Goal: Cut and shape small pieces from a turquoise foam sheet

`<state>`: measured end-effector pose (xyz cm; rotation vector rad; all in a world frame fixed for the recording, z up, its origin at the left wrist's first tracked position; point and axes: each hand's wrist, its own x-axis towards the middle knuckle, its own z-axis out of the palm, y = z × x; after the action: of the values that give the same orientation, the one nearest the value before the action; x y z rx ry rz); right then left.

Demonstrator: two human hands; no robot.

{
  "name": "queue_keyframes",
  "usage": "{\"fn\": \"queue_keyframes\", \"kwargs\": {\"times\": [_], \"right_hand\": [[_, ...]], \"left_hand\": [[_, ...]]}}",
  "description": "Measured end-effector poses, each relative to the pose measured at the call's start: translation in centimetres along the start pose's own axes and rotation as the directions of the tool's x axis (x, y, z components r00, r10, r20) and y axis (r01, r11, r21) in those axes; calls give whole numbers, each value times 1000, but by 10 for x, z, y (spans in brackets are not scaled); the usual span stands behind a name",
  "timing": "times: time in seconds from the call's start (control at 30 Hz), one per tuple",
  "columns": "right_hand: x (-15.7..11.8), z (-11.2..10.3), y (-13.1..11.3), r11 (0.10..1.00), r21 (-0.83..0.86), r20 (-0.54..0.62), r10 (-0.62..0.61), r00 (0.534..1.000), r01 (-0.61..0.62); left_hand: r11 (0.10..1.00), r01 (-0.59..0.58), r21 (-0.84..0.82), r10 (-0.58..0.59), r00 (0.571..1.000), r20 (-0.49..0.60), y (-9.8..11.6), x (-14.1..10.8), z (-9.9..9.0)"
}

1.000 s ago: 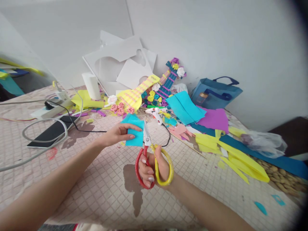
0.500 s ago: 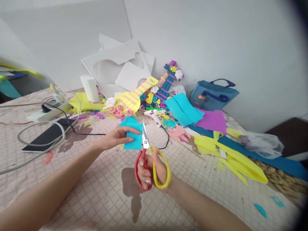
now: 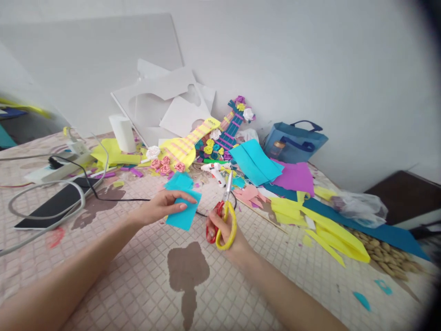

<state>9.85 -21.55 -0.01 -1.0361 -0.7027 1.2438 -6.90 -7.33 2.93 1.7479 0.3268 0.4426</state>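
Between the thumb and fingers of my left hand (image 3: 161, 205) is a small blue sheet (image 3: 186, 214), paper or felt, hanging above the table. My right hand (image 3: 225, 227) grips scissors (image 3: 226, 197) with one red and one yellow handle. Their blades are closed, point up and away, and stand apart from the sheet on its right. More blue pieces (image 3: 179, 181) lie just behind my left hand. A white glue gun (image 3: 215, 172) rests on the table beyond the scissors, its black cord partly hidden by my right hand.
A yellow guitar-shaped craft (image 3: 181, 151) and paper roses (image 3: 165, 164) lie at the back. Folded blue sheets (image 3: 257, 161), a purple sheet (image 3: 296, 177) and yellow strips (image 3: 330, 232) spread rightward, near peanuts (image 3: 386, 255). A power strip (image 3: 57, 168), cables and a dark tablet-like slab (image 3: 55, 204) occupy the left.
The scissors have moved right, away from the blue sheet, and their blades have closed. My left hand still holds the sheet, which is now tilted. The camera view has shifted slightly.
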Motion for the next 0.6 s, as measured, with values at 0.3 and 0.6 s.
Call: {"fn": "queue_keyframes", "kwargs": {"times": [0.3,0.6], "right_hand": [[1,2,1,1000,-3,-78,-6,997,6],[4,-2,4,999,6,-83,-42,996,43]], "left_hand": [[993,49,106,-53,998,33,-1,0,21],[994,69,86,-73,996,51,-11,1,26]]}}
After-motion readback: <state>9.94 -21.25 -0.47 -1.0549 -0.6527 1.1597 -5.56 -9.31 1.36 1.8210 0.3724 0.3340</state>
